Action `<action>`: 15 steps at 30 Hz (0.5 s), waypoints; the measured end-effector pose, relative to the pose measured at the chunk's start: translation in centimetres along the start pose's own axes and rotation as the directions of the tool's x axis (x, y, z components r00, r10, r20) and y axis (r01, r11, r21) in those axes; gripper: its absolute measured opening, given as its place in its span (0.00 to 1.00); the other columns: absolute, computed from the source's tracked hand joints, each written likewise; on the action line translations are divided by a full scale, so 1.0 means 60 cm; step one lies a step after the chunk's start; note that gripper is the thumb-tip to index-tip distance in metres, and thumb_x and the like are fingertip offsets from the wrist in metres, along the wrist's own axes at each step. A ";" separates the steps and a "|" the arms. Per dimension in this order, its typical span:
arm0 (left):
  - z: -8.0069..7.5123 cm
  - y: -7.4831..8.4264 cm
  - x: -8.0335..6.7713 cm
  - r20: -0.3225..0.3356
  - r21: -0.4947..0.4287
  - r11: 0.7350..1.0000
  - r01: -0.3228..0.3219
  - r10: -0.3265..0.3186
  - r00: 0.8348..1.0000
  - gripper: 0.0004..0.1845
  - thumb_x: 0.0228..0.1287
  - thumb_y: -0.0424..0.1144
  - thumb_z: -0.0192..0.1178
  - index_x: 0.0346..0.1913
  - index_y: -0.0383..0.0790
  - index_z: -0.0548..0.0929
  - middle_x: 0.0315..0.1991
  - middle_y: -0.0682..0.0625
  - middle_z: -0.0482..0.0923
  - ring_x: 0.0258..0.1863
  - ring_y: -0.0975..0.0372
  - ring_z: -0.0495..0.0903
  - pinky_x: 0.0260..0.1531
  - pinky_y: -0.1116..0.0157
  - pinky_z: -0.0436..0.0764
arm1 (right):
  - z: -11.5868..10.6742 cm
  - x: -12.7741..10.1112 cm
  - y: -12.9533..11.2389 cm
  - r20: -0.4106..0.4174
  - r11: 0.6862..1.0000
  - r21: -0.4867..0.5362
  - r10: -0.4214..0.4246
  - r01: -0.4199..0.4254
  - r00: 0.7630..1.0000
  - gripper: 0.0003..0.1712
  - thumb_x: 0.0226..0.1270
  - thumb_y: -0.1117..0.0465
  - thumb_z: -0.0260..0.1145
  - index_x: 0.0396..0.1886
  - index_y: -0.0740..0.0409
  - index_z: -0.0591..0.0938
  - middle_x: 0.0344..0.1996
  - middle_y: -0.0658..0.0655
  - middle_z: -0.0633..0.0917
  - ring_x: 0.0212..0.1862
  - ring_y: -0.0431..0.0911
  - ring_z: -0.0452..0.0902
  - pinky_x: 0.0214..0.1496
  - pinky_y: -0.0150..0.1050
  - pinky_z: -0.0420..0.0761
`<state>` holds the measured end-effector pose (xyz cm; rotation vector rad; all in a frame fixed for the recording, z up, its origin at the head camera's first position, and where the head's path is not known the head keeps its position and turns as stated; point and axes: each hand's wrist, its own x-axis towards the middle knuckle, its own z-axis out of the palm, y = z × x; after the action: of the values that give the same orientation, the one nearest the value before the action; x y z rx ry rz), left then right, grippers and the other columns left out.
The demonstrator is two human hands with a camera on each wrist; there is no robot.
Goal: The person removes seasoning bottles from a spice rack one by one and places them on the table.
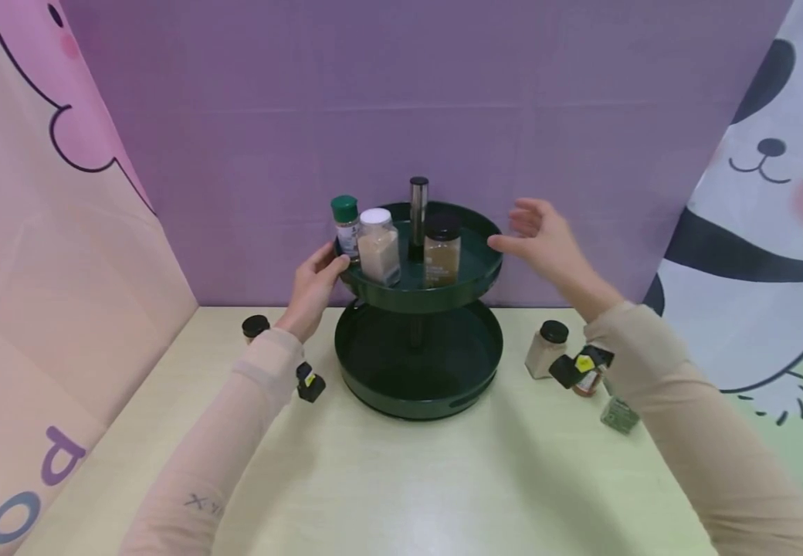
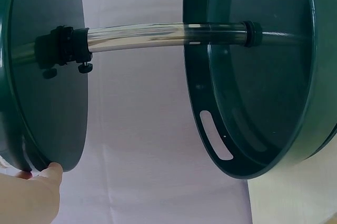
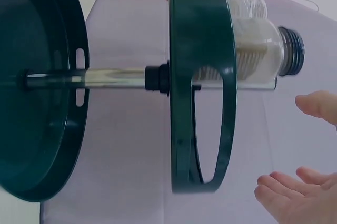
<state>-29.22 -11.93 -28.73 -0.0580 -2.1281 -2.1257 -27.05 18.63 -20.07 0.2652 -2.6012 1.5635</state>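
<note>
A dark green two-tier rack (image 1: pixel 415 408) stands on the table, its round trays joined by a shiny pole (image 2: pixel 137 37). My left hand (image 1: pixel 311 289) grips the upper tray's rim (image 1: pixel 415 301) at the left, beside a green-capped shaker (image 1: pixel 348 232). Next to that shaker on the upper tray are a white-capped jar (image 1: pixel 378 253) of pale contents and a black-capped jar (image 1: pixel 442 264) of brown powder. Just off the upper tray's right side, my right hand (image 1: pixel 547 239) is held in the air, thumb and fingers apart, holding nothing. In the right wrist view, its fingers (image 3: pixel 284 190) are apart from the tray.
Right of the rack stand a black-capped jar (image 1: pixel 543 354), a small reddish bottle (image 1: pixel 586 384) partly hidden by the wrist camera, and a green box (image 1: pixel 619 415). Another black-capped jar (image 1: pixel 255 327) is mostly hidden behind my left forearm. A purple backdrop (image 1: pixel 269 170) rises behind the rack.
</note>
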 end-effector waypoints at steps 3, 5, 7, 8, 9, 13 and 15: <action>0.000 0.001 -0.001 -0.001 0.010 1.000 0.004 -0.004 1.000 0.32 0.67 0.42 0.50 0.71 0.41 0.53 0.70 0.47 0.55 0.68 0.61 0.58 0.67 0.64 0.60 | 0.010 0.001 -0.004 0.036 1.000 0.000 -0.011 0.011 0.999 0.46 0.57 0.55 0.67 0.70 0.56 0.53 0.68 0.59 0.62 0.68 0.50 0.58 0.68 0.49 0.62; -0.001 0.001 -0.001 -0.002 0.014 1.000 0.006 -0.006 1.000 0.32 0.67 0.43 0.51 0.71 0.41 0.53 0.70 0.48 0.55 0.68 0.61 0.58 0.67 0.64 0.60 | 0.016 0.001 -0.006 0.065 1.000 0.002 -0.020 0.020 0.998 0.45 0.58 0.56 0.67 0.70 0.56 0.53 0.67 0.60 0.62 0.68 0.50 0.58 0.68 0.49 0.62; -0.001 0.001 0.000 0.002 0.018 1.000 0.008 -0.008 1.000 0.32 0.67 0.43 0.51 0.71 0.42 0.53 0.70 0.48 0.55 0.68 0.61 0.57 0.67 0.64 0.60 | 0.021 0.001 -0.008 0.100 1.000 0.009 -0.030 0.029 0.995 0.45 0.58 0.57 0.66 0.70 0.56 0.52 0.67 0.60 0.62 0.68 0.50 0.57 0.69 0.49 0.61; -0.001 0.001 0.001 0.004 0.018 1.000 0.008 -0.008 1.000 0.32 0.67 0.43 0.50 0.71 0.41 0.53 0.70 0.48 0.55 0.68 0.61 0.57 0.67 0.64 0.60 | 0.023 0.001 -0.009 0.117 0.999 0.013 -0.036 0.035 0.992 0.45 0.59 0.58 0.66 0.70 0.56 0.52 0.68 0.60 0.62 0.68 0.50 0.57 0.69 0.49 0.61; -0.001 0.001 0.001 0.006 0.019 1.000 0.007 -0.007 1.000 0.33 0.67 0.43 0.50 0.71 0.41 0.53 0.70 0.48 0.55 0.68 0.61 0.57 0.68 0.64 0.60 | 0.025 0.001 -0.010 0.135 0.999 0.016 -0.041 0.040 0.990 0.45 0.59 0.58 0.66 0.71 0.56 0.51 0.68 0.61 0.62 0.69 0.51 0.57 0.69 0.50 0.61; -0.001 0.000 0.002 0.007 0.017 1.000 0.005 -0.005 1.000 0.33 0.67 0.43 0.51 0.71 0.40 0.53 0.70 0.47 0.55 0.68 0.61 0.57 0.68 0.64 0.60 | 0.032 0.002 -0.012 0.199 0.999 0.012 -0.052 0.051 0.979 0.46 0.60 0.58 0.65 0.72 0.55 0.49 0.69 0.60 0.60 0.69 0.51 0.55 0.69 0.51 0.60; -0.001 -0.001 0.001 0.008 0.016 1.000 0.005 -0.005 1.000 0.33 0.67 0.43 0.51 0.71 0.41 0.53 0.70 0.48 0.55 0.68 0.61 0.57 0.68 0.64 0.60 | 0.036 0.004 -0.013 0.219 0.998 0.001 -0.055 0.056 0.974 0.47 0.59 0.57 0.65 0.72 0.55 0.49 0.69 0.59 0.60 0.69 0.51 0.55 0.69 0.51 0.60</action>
<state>-29.30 -12.01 -28.76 -0.0592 -2.1518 -2.1139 -27.09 16.33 -20.35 0.5337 -2.7315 1.5917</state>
